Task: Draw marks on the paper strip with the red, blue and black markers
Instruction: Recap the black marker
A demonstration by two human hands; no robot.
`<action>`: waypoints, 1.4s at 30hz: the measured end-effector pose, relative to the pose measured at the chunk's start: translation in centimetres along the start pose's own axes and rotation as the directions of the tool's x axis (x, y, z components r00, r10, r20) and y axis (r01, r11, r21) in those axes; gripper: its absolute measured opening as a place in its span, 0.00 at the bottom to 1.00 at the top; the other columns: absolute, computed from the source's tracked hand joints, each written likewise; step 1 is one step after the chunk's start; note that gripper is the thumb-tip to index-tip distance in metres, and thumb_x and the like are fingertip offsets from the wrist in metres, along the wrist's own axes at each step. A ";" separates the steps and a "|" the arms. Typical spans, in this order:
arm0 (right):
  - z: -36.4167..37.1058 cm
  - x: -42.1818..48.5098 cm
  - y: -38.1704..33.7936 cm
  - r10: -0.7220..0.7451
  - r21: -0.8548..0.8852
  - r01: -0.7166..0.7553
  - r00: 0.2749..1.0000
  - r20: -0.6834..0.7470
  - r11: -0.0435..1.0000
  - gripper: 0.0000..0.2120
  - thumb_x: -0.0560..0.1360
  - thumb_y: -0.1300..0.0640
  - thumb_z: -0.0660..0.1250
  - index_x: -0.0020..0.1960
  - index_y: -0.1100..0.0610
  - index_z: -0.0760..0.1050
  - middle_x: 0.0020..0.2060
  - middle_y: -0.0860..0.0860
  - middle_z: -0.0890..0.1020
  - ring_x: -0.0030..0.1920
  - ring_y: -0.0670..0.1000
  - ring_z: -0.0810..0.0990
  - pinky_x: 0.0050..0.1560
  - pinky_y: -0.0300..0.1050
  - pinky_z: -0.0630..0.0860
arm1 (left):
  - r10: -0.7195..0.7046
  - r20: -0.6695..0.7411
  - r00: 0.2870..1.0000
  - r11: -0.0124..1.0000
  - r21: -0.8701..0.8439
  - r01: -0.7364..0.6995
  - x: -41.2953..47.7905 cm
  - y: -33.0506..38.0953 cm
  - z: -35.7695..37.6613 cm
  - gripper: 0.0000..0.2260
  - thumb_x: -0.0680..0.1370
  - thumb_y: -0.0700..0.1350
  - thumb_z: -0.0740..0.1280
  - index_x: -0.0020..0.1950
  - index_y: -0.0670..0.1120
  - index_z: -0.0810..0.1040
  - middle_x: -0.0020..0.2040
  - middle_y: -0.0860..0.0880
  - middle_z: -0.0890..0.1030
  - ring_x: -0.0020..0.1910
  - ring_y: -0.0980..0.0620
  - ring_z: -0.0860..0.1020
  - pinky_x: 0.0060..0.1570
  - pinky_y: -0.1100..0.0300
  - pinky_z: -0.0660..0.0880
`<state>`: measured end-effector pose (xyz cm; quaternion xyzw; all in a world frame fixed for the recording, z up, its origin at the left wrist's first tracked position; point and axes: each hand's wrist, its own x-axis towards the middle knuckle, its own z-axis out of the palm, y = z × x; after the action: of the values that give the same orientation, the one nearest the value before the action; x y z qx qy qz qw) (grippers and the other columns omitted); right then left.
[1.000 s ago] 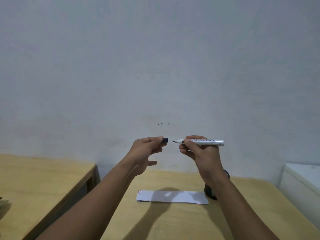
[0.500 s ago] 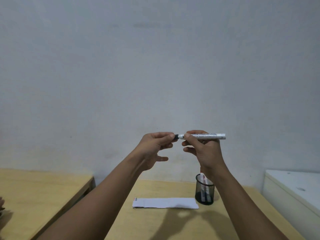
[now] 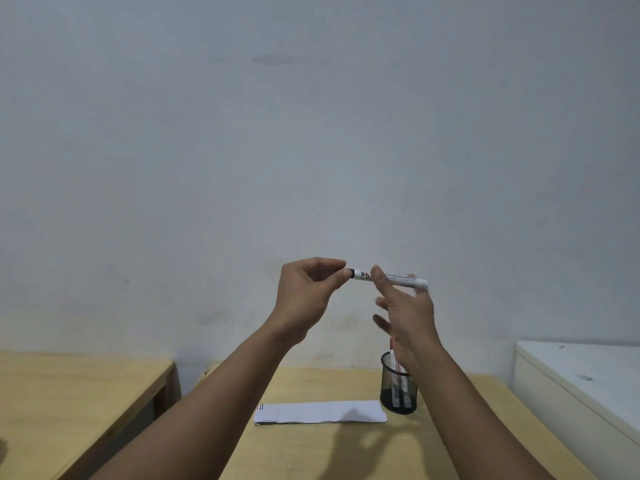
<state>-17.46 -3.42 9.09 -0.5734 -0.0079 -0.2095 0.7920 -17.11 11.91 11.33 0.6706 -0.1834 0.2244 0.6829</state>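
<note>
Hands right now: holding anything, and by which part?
Left hand pinches the black-capped end of a white marker. Right hand is loosening; its thumb lies across the barrel, firm grip cannot be told.

Head-worn view – facing the wall, table below

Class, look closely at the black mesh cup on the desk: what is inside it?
Inside the mesh cup stand markers with white barrels, upright and leaning slightly. Their dark lower ends show through the mesh. The right hand and wrist cover their tops, so the exact count and cap colours stay hidden.
</note>
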 end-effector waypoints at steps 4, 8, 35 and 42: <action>-2.3 1.4 1.6 -0.369 -0.516 0.313 0.929 -0.006 0.797 0.36 0.67 0.40 0.79 0.71 0.45 0.72 0.63 0.45 0.71 0.63 0.47 0.72 0.62 0.49 0.71 | 0.087 0.032 0.996 0.980 0.179 -0.091 1.0 -1.1 1.1 0.08 0.71 0.42 0.78 0.49 0.45 0.85 0.42 0.51 0.87 0.43 0.59 0.84 0.44 0.68 0.79; -4.2 3.1 2.4 -0.364 -0.578 0.490 0.872 0.328 0.653 0.11 0.74 0.51 0.76 0.56 0.48 0.84 0.49 0.41 0.85 0.48 0.40 0.81 0.46 0.30 0.72 | 0.064 0.092 0.994 0.965 0.250 -0.085 2.4 -2.9 2.9 0.08 0.71 0.42 0.78 0.49 0.43 0.86 0.41 0.51 0.87 0.41 0.61 0.84 0.41 0.71 0.78; -12.0 16.7 14.4 -0.004 -0.948 0.210 0.976 0.216 0.238 0.26 0.78 0.56 0.70 0.73 0.45 0.67 0.56 0.50 0.84 0.53 0.53 0.83 0.52 0.54 0.83 | -0.387 0.517 0.764 0.415 0.837 -0.356 4.9 -22.2 12.2 0.27 0.72 0.61 0.72 0.68 0.52 0.74 0.67 0.47 0.73 0.68 0.45 0.68 0.71 0.32 0.52; -13.0 16.9 15.5 -0.006 -0.951 0.167 0.985 0.172 0.259 0.20 0.79 0.51 0.69 0.71 0.46 0.73 0.48 0.45 0.85 0.56 0.53 0.82 0.60 0.57 0.77 | -0.378 0.522 0.764 0.414 0.834 -0.365 4.7 -23.0 12.0 0.31 0.73 0.61 0.70 0.74 0.52 0.69 0.70 0.48 0.69 0.70 0.46 0.65 0.71 0.32 0.49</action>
<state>0.27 -16.76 -5.15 -0.9470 0.0366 -0.1756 0.2665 0.15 0.26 -4.83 0.9621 -0.2509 0.0388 0.0990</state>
